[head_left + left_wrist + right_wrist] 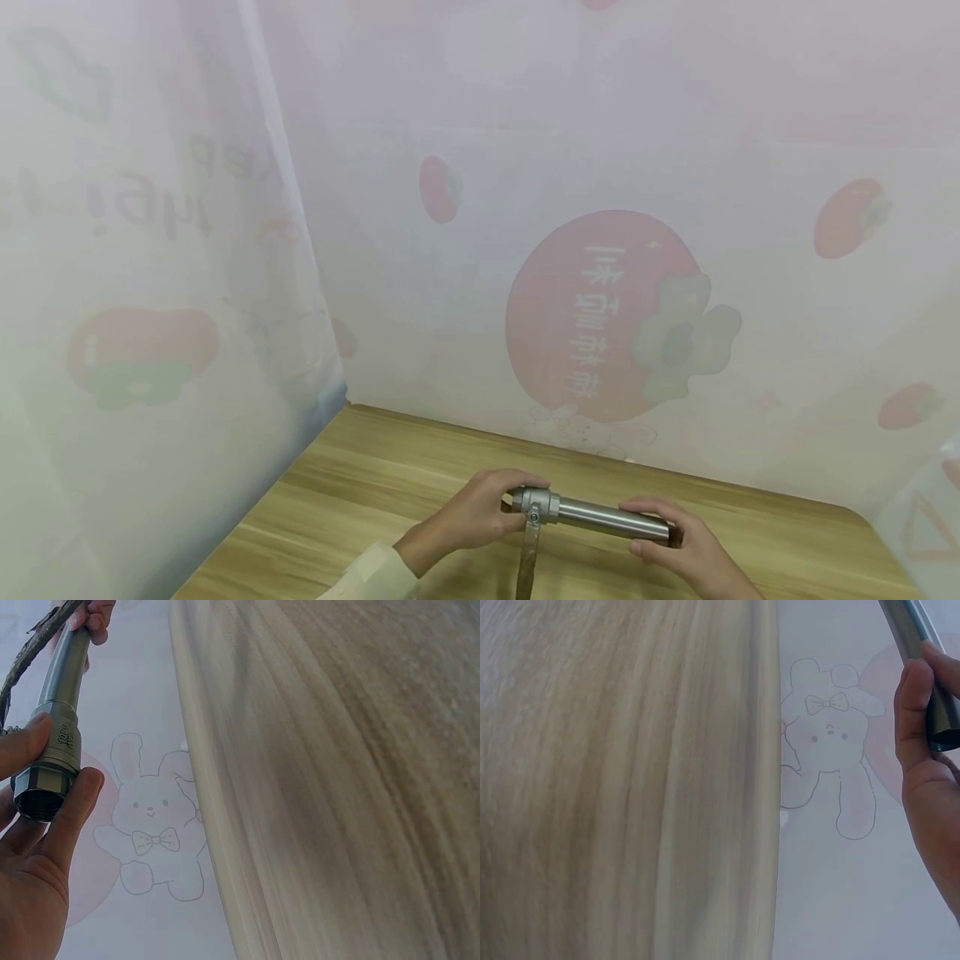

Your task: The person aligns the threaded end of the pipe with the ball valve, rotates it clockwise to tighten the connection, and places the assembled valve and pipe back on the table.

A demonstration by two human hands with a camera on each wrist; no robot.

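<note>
A metal ball valve (537, 502) is joined to a smooth steel pipe (609, 517), held nearly level over the table. My left hand (480, 514) grips the valve end, thumb and fingers on opposite sides. In the left wrist view the hex-shaped mouth (43, 796) of the valve opens toward the palm, with threads inside. From the valve a long lever handle (528, 557), worn and brownish, points toward me. My right hand (688, 543) pinches the pipe's far right end. The right wrist view shows the pipe's hollow end (943, 735) between its fingers.
Beneath the hands lies a wood-grain table (405, 450) with rounded back corners. A pale curtain (465, 333) printed with red fruit hangs behind it, and another panel (150, 275) stands along the left edge.
</note>
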